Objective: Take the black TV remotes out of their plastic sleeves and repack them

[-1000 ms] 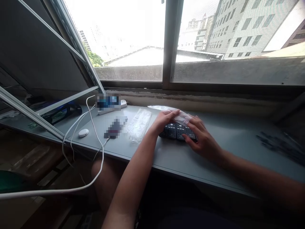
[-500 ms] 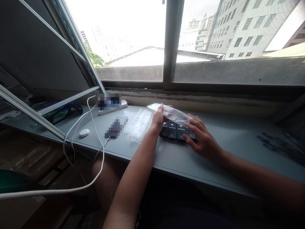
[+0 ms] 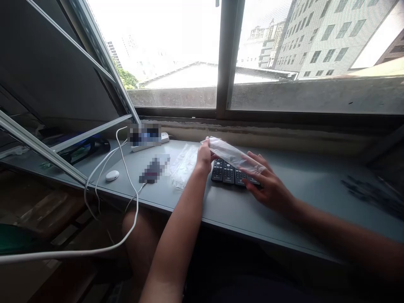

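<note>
Our left hand (image 3: 204, 157) is pinched closed on the left end of a clear plastic sleeve (image 3: 233, 155), just above the remotes (image 3: 227, 173), our landmark. Our right hand (image 3: 268, 182) is spread at the right end of the remotes, its fingers meeting the sleeve's other end; we cannot tell whether they grip it.

Behind the remotes rises the window (image 3: 176, 42), two wide glass panes split by a dark, straight-sided upright. Beneath the remotes we have the desk (image 3: 315, 189), a smooth grey sheet with a soft sheen. Well to their left slants a frame (image 3: 42, 151) of pale, grooved metal bars, and below it loops a smooth white cable (image 3: 47, 255).

Next in size are the remotes themselves: slim black bars laid side by side, their faces dotted with small raised buttons. The long, filmy sleeve slopes across their far ends. Just left of the remotes lie flat, crinkled clear bags (image 3: 183, 168); farther left sits a small, rounded white puck (image 3: 112, 175).
</note>
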### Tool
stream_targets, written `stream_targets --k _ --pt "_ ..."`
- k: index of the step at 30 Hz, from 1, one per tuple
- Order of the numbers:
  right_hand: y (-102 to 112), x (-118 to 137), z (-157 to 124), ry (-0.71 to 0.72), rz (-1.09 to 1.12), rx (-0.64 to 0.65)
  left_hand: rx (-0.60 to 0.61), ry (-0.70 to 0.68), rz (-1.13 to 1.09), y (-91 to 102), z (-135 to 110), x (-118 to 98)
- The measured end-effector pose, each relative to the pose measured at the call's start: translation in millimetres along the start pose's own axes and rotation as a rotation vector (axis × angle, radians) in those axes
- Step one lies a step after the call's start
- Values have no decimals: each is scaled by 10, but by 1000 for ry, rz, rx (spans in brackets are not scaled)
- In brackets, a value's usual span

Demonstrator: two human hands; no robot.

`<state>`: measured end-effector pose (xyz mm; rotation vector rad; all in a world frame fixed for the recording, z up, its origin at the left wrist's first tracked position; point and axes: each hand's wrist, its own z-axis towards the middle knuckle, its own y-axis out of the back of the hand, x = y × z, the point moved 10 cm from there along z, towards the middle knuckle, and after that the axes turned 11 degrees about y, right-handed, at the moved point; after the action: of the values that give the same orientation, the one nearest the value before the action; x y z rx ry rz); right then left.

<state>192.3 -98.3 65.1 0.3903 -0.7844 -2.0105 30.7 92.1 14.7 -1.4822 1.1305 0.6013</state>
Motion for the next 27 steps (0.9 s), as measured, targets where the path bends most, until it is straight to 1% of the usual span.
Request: stream_targets --k 2,3,5,7,12,14,15,17,19,22,24,27 --pt "0 12 6 6 5 -2 -62 -5 -57 105 22 -26" --pt "1 16 7 9 2 -3 -66 -13 -69 119 21 -41" --pt "13 19 5 10 -12 -11 -34 -24 -64 78 -4 -57" --pt "29 11 1 2 -24 -21 55 -4 -24 -49 -52 -34" --pt "30 2 4 -28 -20 -18 426 81 163 -511 -287 136" --pt "31 14 13 -27 -22 -19 522 91 212 -615 -370 194" --pt "36 23 17 -22 -25 -25 550 93 218 -645 -397 212" --pt "54 43 25 -5 -29 -44 572 88 197 -668 -422 219" --pt "62 60 31 14 -24 -54 566 69 147 -664 -432 192" --pt "43 55 34 13 -13 -40 563 48 89 -660 -456 156" --pt "31 41 38 -2 -18 -33 563 57 86 -663 -462 170" --pt "39 50 57 -8 -19 -41 519 86 98 -627 -404 212"
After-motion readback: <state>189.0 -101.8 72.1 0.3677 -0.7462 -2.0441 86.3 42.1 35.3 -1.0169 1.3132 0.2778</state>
